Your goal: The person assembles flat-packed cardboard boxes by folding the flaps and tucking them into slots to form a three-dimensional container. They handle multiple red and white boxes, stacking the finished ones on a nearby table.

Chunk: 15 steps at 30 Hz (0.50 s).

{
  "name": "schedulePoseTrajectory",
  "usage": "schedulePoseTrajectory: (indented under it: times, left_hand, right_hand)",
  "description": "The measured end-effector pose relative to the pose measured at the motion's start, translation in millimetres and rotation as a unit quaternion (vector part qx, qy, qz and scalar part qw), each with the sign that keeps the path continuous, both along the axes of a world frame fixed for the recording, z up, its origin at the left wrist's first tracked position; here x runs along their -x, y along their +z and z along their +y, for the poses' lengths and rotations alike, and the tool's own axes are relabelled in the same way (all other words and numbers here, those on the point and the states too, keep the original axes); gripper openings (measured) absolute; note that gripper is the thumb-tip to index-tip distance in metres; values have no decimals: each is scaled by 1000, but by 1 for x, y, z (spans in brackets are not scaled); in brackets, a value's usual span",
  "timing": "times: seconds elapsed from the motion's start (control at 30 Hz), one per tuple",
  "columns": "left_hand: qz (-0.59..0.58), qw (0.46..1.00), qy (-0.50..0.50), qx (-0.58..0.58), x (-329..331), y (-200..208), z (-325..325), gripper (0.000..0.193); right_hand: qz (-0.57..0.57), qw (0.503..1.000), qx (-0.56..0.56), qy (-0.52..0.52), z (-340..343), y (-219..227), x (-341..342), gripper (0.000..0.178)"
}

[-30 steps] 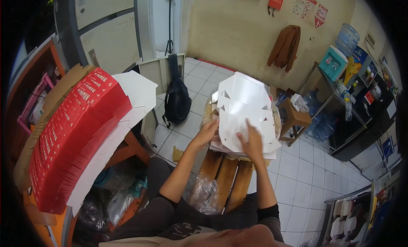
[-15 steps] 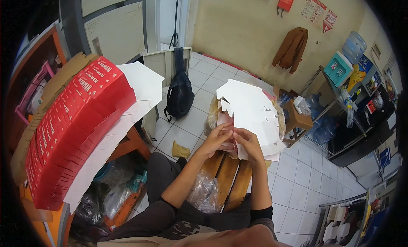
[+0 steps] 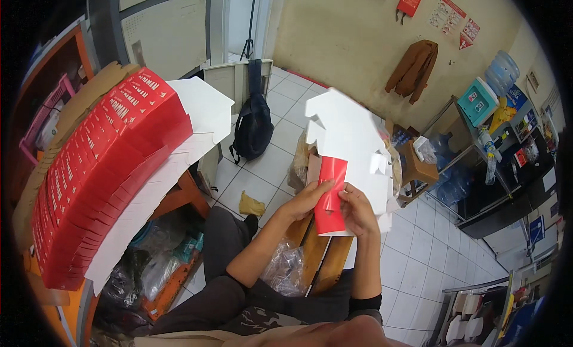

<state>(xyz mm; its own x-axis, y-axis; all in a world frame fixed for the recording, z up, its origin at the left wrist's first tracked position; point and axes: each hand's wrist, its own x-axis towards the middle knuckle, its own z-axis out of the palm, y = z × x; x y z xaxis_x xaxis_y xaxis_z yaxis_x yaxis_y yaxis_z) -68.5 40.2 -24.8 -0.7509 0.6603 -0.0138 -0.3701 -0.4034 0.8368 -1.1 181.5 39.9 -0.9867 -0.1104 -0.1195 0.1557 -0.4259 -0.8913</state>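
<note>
In front of me is a flat cardboard box blank [image 3: 352, 132], white on the inside, with cut tabs along its edges. Its near side panel [image 3: 329, 223] is bent up and shows a glossy red outer face. My left hand [image 3: 305, 202] pinches that red panel at its left edge, thumb on top. On the right edge, my right hand [image 3: 358, 211] grips the same panel with bent fingers. Below the blank is a slatted wooden bench [image 3: 335, 254]. To my left stands a large stack of red and white box blanks [image 3: 110, 159], leaning in a row.
Crumpled clear plastic [image 3: 285, 268] lies near my legs. A dark backpack [image 3: 253, 123] hangs at the cabinet door, with a yellowish scrap [image 3: 251, 204] on the tiled floor [image 3: 412, 257]. At right are a brown stool [image 3: 418, 162] and a teal water dispenser [image 3: 477, 102].
The blank has tilted and its far end has shifted up. Its red outer face has turned into view between my hands, where mostly white showed before.
</note>
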Motion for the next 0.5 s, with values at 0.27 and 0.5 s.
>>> schedulePoseTrajectory:
  times: [0.27, 0.5]
  left_hand:
    - [63, 990, 122, 17, -31, -7, -28, 34]
    - [140, 980, 89, 107, -78, -35, -75, 29]
  right_hand:
    - [272, 679, -605, -313, 9, -38, -43, 61]
    - [95, 807, -548, -197, 62, -51, -74, 32]
